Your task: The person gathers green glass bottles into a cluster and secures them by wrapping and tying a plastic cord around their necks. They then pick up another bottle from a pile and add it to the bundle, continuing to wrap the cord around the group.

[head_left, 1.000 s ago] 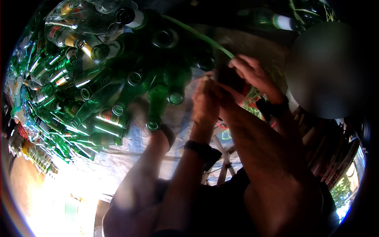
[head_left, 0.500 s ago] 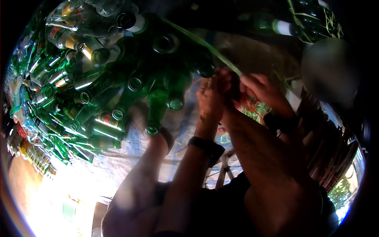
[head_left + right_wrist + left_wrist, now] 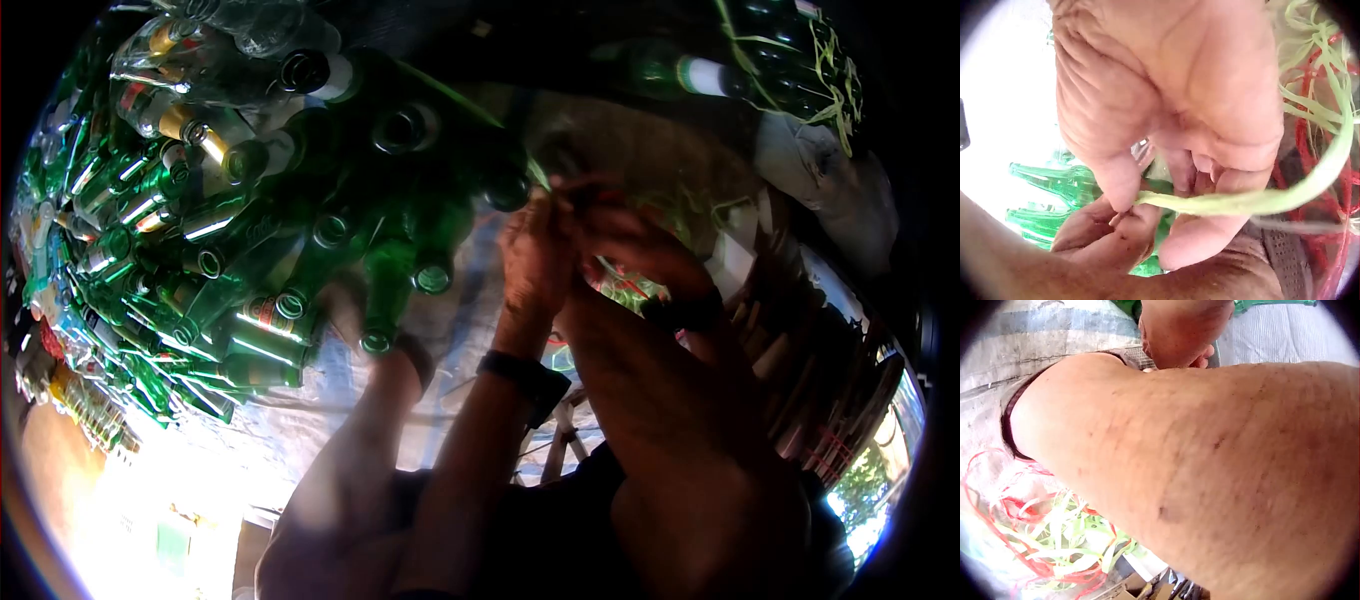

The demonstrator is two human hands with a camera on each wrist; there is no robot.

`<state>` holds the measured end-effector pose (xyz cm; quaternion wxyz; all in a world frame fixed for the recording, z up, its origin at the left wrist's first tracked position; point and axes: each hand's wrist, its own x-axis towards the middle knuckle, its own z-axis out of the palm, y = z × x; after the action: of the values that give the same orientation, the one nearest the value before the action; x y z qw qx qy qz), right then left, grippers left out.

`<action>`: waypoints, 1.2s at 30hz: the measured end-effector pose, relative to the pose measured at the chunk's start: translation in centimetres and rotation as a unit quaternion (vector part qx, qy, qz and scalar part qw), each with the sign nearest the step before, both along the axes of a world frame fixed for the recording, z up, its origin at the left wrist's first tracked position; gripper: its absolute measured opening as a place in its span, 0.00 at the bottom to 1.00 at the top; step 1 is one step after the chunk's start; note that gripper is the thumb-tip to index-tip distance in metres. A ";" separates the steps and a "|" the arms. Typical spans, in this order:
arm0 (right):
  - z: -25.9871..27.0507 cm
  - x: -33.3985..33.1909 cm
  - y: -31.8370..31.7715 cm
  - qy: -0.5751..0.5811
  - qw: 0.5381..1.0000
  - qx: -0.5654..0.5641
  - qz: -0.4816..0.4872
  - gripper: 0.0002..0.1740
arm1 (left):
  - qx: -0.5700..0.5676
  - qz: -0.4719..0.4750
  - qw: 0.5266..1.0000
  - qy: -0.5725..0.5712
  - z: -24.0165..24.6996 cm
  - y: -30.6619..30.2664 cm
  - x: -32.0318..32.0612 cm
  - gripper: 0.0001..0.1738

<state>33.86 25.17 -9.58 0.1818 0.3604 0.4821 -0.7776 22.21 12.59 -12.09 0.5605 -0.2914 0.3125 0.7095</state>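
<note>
My left hand point(image 3: 533, 250) pinches a light green plastic strip point(image 3: 1229, 204) between thumb and finger, close beside my raised leg point(image 3: 1210, 462). My right hand point(image 3: 1172, 81) is right against it, thumb tip and curled fingers on the same strip. From the fingertips the strip runs across the right fingers and loops off to the right in the right wrist view. In the head view, another stretch of it slants up over the green glass bottles point(image 3: 388, 265) left of the hands. The left wrist view shows the left hand's heel only; its fingers are hidden there.
A big heap of glass bottles point(image 3: 200, 250) lies at the left, necks pointing many ways. Tangled red and green strips point(image 3: 1066, 537) lie beyond the leg. More bottles point(image 3: 710, 75) are at the upper right, and a stack of sticks point(image 3: 800, 380) stands at the right.
My right hand first drew the strip a little down and right, then came left to meet the left hand. The left hand has shifted only slightly.
</note>
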 end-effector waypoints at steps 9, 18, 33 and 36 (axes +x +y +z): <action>-2.0 1.0 -0.9 0.044 0.981 -0.125 -0.143 0.22 | 0.013 0.007 1.000 -0.021 0.0 0.6 -0.4 0.17; -2.6 -1.3 -0.9 -0.002 0.977 -0.003 -0.212 0.16 | 0.008 0.044 0.998 -0.041 -0.3 0.8 0.2 0.18; -1.4 -4.4 0.6 0.021 0.948 0.286 -0.137 0.20 | 0.024 0.078 0.997 0.005 -2.7 -1.0 0.8 0.06; -1.5 -4.6 0.8 0.015 0.952 0.272 -0.143 0.21 | -0.018 0.065 0.998 0.011 -2.6 -0.9 0.7 0.08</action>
<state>29.30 25.96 -11.11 -0.0434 0.4495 0.6213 -0.6404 22.93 11.69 -14.69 0.5042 -0.3133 0.3122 0.7417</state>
